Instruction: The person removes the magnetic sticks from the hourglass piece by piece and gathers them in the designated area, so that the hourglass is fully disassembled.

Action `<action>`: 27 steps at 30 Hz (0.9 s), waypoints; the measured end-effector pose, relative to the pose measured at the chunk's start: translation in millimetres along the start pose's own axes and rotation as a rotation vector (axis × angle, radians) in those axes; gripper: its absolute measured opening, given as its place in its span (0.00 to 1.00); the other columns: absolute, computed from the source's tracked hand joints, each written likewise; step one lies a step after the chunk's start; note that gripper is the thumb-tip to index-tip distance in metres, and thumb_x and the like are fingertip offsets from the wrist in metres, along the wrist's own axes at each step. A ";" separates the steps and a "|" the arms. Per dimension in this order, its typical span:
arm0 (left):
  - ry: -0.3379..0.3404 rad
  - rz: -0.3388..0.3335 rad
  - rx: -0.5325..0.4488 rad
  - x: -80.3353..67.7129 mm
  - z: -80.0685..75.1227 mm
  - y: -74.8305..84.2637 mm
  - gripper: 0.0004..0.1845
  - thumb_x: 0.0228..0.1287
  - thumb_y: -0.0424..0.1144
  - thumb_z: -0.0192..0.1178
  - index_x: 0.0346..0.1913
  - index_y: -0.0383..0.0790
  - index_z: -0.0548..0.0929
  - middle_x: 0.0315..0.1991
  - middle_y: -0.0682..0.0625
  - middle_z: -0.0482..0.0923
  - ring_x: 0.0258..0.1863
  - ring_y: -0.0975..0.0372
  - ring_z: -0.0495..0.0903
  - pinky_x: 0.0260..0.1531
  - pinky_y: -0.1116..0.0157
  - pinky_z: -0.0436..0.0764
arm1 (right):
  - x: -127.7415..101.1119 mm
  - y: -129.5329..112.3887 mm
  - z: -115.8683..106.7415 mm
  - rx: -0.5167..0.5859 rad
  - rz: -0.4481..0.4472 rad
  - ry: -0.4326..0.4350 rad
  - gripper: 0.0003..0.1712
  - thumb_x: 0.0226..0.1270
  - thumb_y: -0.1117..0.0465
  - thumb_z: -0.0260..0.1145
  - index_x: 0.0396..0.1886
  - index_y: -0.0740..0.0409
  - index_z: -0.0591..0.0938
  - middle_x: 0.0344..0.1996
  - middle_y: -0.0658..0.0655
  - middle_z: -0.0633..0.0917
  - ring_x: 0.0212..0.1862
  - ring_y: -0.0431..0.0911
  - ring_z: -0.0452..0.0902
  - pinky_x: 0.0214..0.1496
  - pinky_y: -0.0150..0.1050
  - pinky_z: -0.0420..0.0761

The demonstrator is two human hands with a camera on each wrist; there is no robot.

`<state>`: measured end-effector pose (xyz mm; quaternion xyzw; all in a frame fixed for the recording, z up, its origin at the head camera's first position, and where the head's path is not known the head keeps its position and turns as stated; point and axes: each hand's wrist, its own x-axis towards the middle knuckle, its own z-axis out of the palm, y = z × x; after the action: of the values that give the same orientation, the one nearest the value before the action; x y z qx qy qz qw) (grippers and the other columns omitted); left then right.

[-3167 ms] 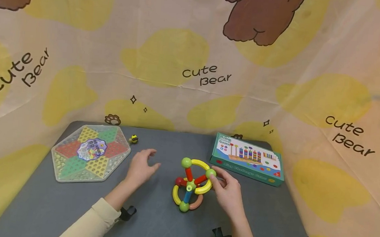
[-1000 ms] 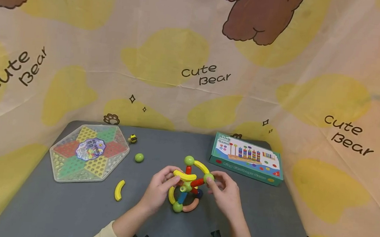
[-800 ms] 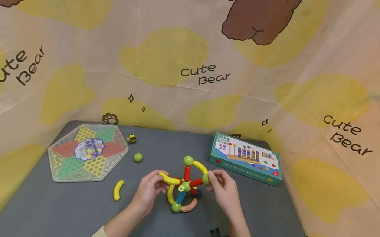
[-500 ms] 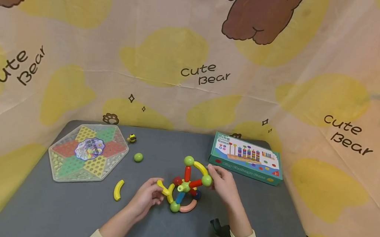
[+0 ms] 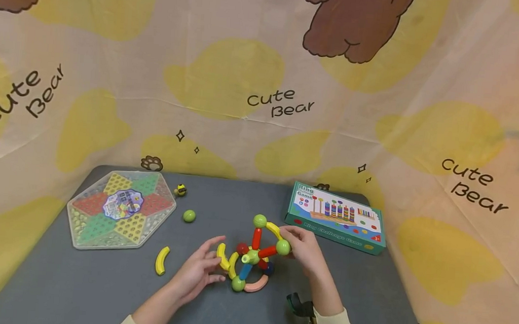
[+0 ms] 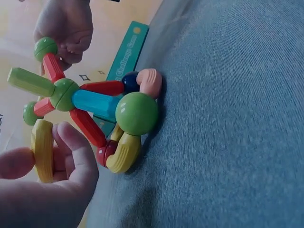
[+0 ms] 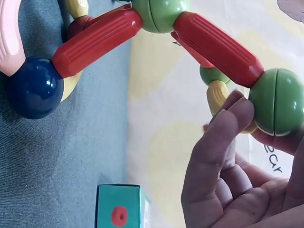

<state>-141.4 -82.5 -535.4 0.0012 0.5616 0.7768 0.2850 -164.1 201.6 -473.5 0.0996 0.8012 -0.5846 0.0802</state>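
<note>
A toy of coloured rods and balls [image 5: 253, 257] stands on the grey table [image 5: 71, 284]. My left hand [image 5: 212, 262] is at its left side and pinches a yellow curved piece [image 5: 221, 255] between thumb and fingers; the left wrist view shows that piece [image 6: 42, 149] close to the toy's big green ball [image 6: 137, 113] but apart from it. My right hand [image 5: 296, 244] grips a green ball [image 5: 283, 247] on the toy's right, at the end of a red rod [image 7: 218, 47]. A navy ball [image 7: 33, 88] and a pink curve [image 6: 151, 81] rest on the table.
A loose yellow curve [image 5: 162, 260] and a loose green ball [image 5: 188, 216] lie left of the toy. A hexagonal checkers board [image 5: 120, 208] and a small yellow-black toy [image 5: 181, 191] sit at the back left. A teal ring-game box [image 5: 337, 218] is at the back right. Bear-print cloth surrounds the table.
My left hand has taken the yellow curved piece off the toy's top and brought it down to the toy's left. My right hand has kept its hold on the green ball.
</note>
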 end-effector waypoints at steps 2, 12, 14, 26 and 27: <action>0.025 0.000 0.009 -1.4 -2.0 -1.5 0.31 0.78 0.34 0.46 0.79 0.43 0.52 0.59 0.36 0.68 0.45 0.54 0.75 0.47 0.53 0.81 | -1.7 0.7 0.5 0.003 -0.006 -0.005 0.20 0.73 0.52 0.65 0.55 0.60 0.85 0.38 0.58 0.86 0.31 0.46 0.78 0.37 0.44 0.84; 0.093 0.008 0.127 -3.5 -8.6 -6.0 0.45 0.60 0.29 0.69 0.77 0.40 0.57 0.62 0.33 0.72 0.46 0.57 0.82 0.45 0.62 0.82 | -19.7 -18.3 6.8 0.012 -0.004 0.007 0.19 0.76 0.58 0.62 0.55 0.68 0.84 0.37 0.59 0.86 0.29 0.46 0.78 0.39 0.46 0.84; 0.125 0.027 0.181 -1.9 -9.7 -8.2 0.46 0.56 0.28 0.72 0.76 0.38 0.60 0.63 0.32 0.70 0.47 0.57 0.82 0.44 0.63 0.82 | -16.9 -13.5 6.6 0.018 -0.007 0.007 0.19 0.75 0.57 0.62 0.55 0.67 0.84 0.37 0.58 0.87 0.29 0.46 0.78 0.38 0.45 0.84; 0.299 0.216 0.792 -11.1 -30.0 -2.1 0.45 0.50 0.28 0.73 0.73 0.36 0.67 0.60 0.43 0.70 0.39 0.61 0.79 0.38 0.66 0.81 | -18.5 -8.7 3.1 0.028 -0.034 -0.011 0.20 0.74 0.54 0.64 0.56 0.63 0.84 0.36 0.56 0.88 0.29 0.46 0.79 0.38 0.43 0.84; 0.294 0.233 0.860 -12.2 -34.7 1.9 0.44 0.50 0.30 0.74 0.73 0.37 0.68 0.59 0.44 0.71 0.41 0.61 0.78 0.41 0.63 0.81 | -18.6 -8.8 2.9 0.026 -0.034 -0.007 0.20 0.74 0.54 0.64 0.56 0.63 0.84 0.36 0.57 0.88 0.28 0.46 0.79 0.38 0.43 0.84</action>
<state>-143.1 -118.5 -542.7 0.0720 0.8631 0.4923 0.0868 -148.3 195.0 -461.8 0.0848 0.7947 -0.5967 0.0718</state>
